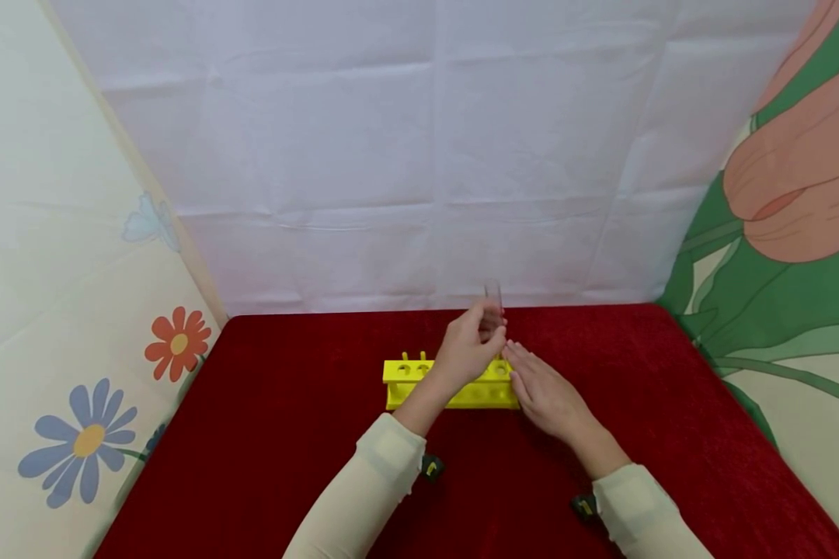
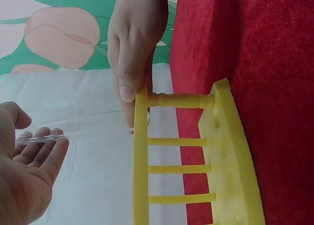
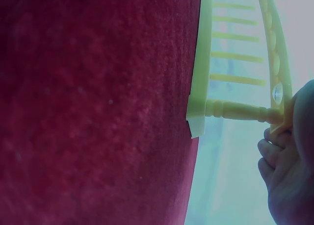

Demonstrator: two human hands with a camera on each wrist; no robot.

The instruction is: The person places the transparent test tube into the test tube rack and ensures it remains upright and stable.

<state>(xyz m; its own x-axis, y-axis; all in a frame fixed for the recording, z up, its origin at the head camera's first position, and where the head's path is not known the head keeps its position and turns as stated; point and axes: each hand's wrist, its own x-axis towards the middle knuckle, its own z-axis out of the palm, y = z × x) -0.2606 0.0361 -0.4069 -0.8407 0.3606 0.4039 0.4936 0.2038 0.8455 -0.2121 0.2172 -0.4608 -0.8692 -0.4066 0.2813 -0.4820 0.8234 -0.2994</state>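
A clear test tube (image 2: pixel 93 122) is in my left hand (image 1: pixel 464 345), held between thumb and fingers near its upper part. Its rounded lower end (image 3: pixel 277 94) sits in the end hole of the yellow test tube rack (image 1: pixel 419 373), just at the top plate. My right hand (image 1: pixel 548 392) grips the right end of that top plate, with the thumb (image 2: pixel 126 85) on the near side and fingers beyond it. In the head view the left hand covers the middle of the rack.
The rack stands on a red cloth-covered table (image 1: pixel 287 435). Behind it hangs a white sheet (image 1: pixel 322 155). Flower-patterned cloths (image 1: pixel 797 310) flank both sides. Thin yellow pegs (image 1: pixel 422 355) rise along the rack's back.
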